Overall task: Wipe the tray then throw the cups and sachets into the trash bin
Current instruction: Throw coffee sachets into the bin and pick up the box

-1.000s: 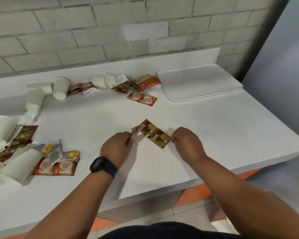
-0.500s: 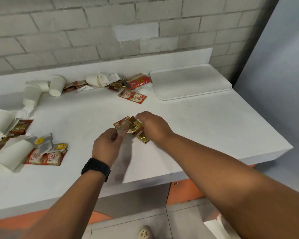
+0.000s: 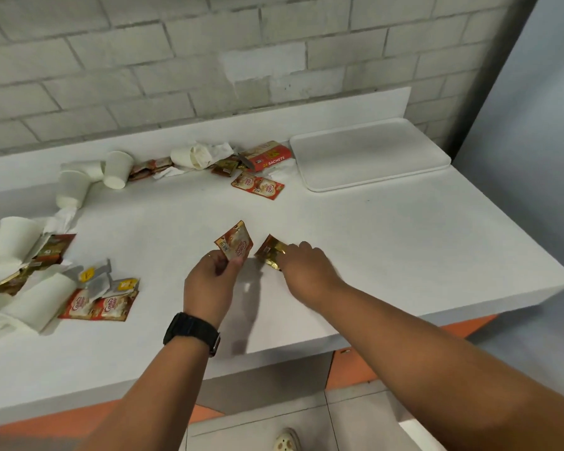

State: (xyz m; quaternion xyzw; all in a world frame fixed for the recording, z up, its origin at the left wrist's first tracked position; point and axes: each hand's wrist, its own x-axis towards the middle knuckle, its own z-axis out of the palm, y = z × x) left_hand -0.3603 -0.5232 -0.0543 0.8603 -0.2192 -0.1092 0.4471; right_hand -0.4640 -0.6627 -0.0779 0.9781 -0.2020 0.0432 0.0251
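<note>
My left hand (image 3: 210, 281) pinches an orange creamer sachet (image 3: 235, 241) and holds it upright above the white counter (image 3: 404, 242). My right hand (image 3: 306, 271) grips a gold-brown sachet (image 3: 270, 252) just to its right, low over the counter. The white tray (image 3: 368, 154) lies bare at the back right. Several white paper cups (image 3: 116, 169) lie along the back and left, one (image 3: 191, 155) with tissue by it. More sachets sit at the back (image 3: 258, 187) and at the left (image 3: 100, 305). No trash bin is in view.
A red box marked sachets (image 3: 267, 156) lies beside the tray. Crumpled tissues and tea-bag tags lie among the cups at the left. A brick wall runs behind the counter, a grey wall at the right. Tiled floor and my shoe (image 3: 285, 442) show below the counter's front edge.
The sachets that lay together on the counter are now split: my left hand lifted the orange one upright, and my right hand picked up the gold-brown one and drew it rightward.
</note>
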